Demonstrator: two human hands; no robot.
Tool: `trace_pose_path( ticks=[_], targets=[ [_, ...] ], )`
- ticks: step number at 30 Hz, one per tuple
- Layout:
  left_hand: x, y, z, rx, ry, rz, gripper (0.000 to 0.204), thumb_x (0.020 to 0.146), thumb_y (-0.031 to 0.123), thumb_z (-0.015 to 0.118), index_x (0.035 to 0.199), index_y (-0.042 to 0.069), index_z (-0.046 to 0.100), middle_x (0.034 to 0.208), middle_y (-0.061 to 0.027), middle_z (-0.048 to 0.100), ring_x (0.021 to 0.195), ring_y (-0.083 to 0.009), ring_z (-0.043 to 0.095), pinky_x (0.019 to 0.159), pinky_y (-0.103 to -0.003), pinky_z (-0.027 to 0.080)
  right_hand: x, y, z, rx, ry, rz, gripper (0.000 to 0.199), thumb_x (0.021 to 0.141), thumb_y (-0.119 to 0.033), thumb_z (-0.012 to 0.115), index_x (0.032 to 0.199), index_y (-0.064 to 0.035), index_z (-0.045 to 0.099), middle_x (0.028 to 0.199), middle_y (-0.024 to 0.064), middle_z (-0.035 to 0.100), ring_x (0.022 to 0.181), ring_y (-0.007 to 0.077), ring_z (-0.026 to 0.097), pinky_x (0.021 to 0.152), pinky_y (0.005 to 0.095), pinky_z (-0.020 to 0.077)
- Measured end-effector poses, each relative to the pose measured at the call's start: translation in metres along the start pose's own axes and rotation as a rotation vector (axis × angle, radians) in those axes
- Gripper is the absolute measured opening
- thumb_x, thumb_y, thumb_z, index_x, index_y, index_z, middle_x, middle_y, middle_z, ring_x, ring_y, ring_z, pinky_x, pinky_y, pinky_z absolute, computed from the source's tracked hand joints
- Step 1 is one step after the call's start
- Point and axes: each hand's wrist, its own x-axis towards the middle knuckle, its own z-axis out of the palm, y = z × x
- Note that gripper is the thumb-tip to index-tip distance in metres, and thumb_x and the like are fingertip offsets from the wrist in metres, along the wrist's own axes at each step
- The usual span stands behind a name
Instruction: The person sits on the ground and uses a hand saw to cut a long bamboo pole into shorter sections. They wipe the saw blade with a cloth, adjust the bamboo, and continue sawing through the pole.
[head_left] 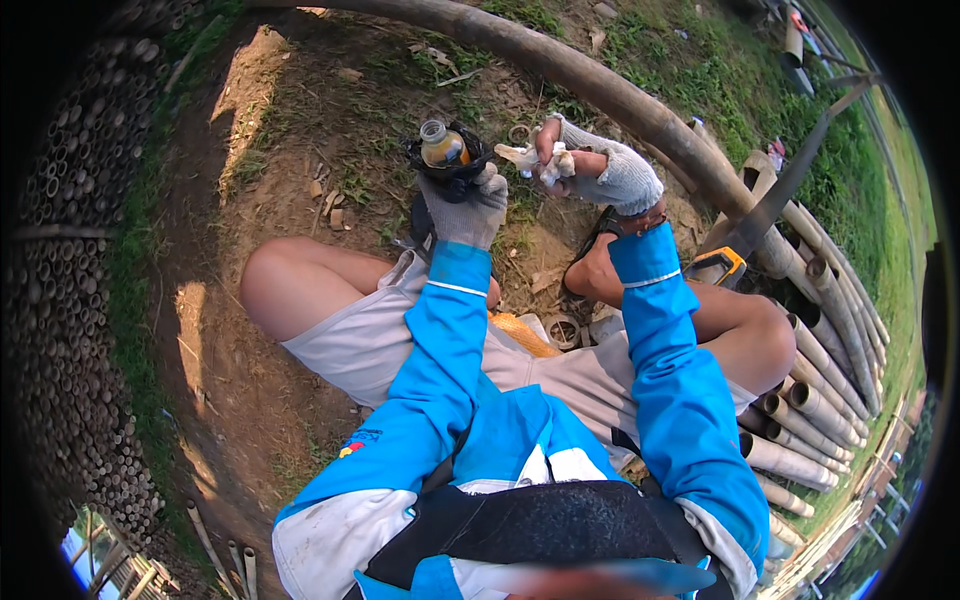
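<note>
Ahead of my knees, my left hand (pixel 470 208), in a grey knit glove, is closed round a clear plastic bottle (pixel 445 150) holding amber liquid. A crumpled black plastic bag (pixel 472 150) wraps the lower part of the bottle, and its mouth shows no cap. Just to the right, my right hand (pixel 610 172) wears a pale fingerless glove and pinches a crumpled white wad (pixel 556 166). Whether that is paper or cloth I cannot tell. A pale, pointed end of it sticks out toward the bottle, apart from it.
A handsaw with a yellow and black handle (pixel 722 266) rests beside my right knee. Cut bamboo poles (pixel 795 455) lie stacked on the right. A long pole (pixel 600 88) crosses ahead. Many bamboo ends (pixel 75 285) are piled at left. A ring-shaped piece (pixel 562 331) lies between my legs.
</note>
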Motion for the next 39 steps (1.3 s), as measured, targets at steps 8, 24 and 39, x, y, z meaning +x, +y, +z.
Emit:
trace_pose_path(
  ticks=[8, 24, 39],
  targets=[
    [-0.003, -0.02, 0.023, 0.192, 0.119, 0.127, 0.059, 0.104, 0.063, 0.054, 0.128, 0.01, 0.067, 0.112, -0.0115, 0.073, 0.097, -0.0305, 0.072, 0.084, -0.046, 0.062, 0.011, 0.033, -0.006, -0.561, 0.343, 0.356, 0.036, 0.108, -0.035, 0.067, 0.136, -0.0112, 0.064, 0.117, 0.0005, 0.069, 0.105, 0.0104, 0.063, 0.088, 0.0281, 0.0526],
    [0.0, -0.006, 0.019, 0.159, 0.119, 0.143, 0.064, 0.104, 0.066, 0.047, 0.125, 0.009, 0.067, 0.109, -0.0132, 0.07, 0.093, -0.032, 0.066, 0.077, -0.044, 0.057, 0.018, 0.05, -0.004, -1.257, 0.322, 0.177, 0.035, 0.101, -0.035, 0.073, 0.118, -0.0042, 0.066, 0.109, 0.0183, 0.066, 0.108, 0.0372, 0.065, 0.093, 0.0472, 0.0529],
    [0.008, -0.007, 0.0, 0.712, 0.263, 0.244, 0.05, 0.109, 0.048, 0.058, 0.139, 0.009, 0.063, 0.132, -0.009, 0.07, 0.113, -0.0246, 0.072, 0.093, -0.039, 0.062, 0.005, 0.025, -0.027, -0.576, 0.668, 0.178, 0.028, 0.114, -0.032, 0.06, 0.131, -0.0096, 0.063, 0.115, -0.0027, 0.07, 0.101, 0.007, 0.061, 0.086, 0.0243, 0.0498]
  ],
)
